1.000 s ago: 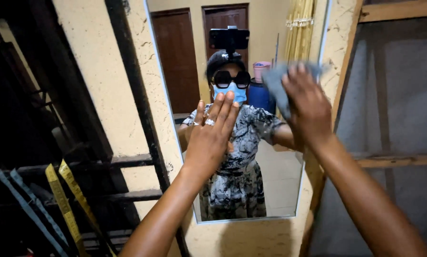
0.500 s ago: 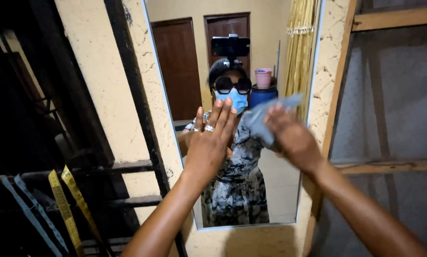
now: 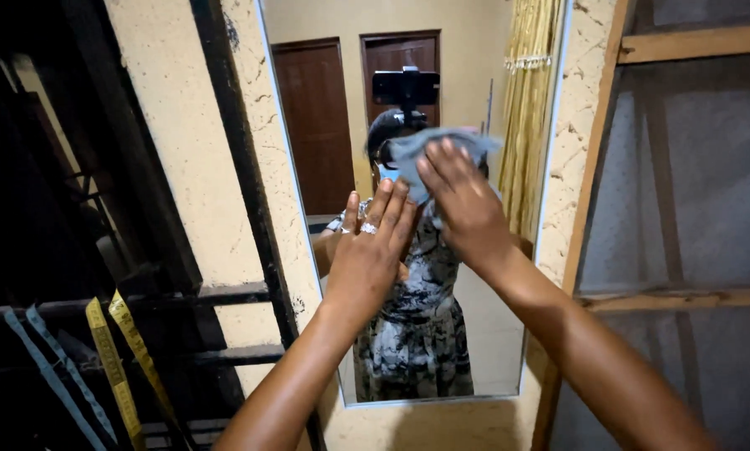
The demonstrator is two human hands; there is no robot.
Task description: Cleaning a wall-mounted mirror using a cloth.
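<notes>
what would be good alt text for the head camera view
A right hand presses a grey-blue cloth against a tall wall mirror, while the left hand, wearing rings, lies flat on the glass beside it. Yellow measuring tapes hang on dark bars at the left.

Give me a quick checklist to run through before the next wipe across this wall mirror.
1. Cloth in hand: ok, the right hand presses the grey cloth to the glass.
2. Mirror braced: ok, the left hand lies flat on the mirror.
3. Cloth covers the palm: cannot tell, the hand hides it.
4. Lower glass free of things: ok.
5. Glass free of smears: cannot tell.
6. Yellow tape measures out of the way: ok, hanging off to the left.
</notes>
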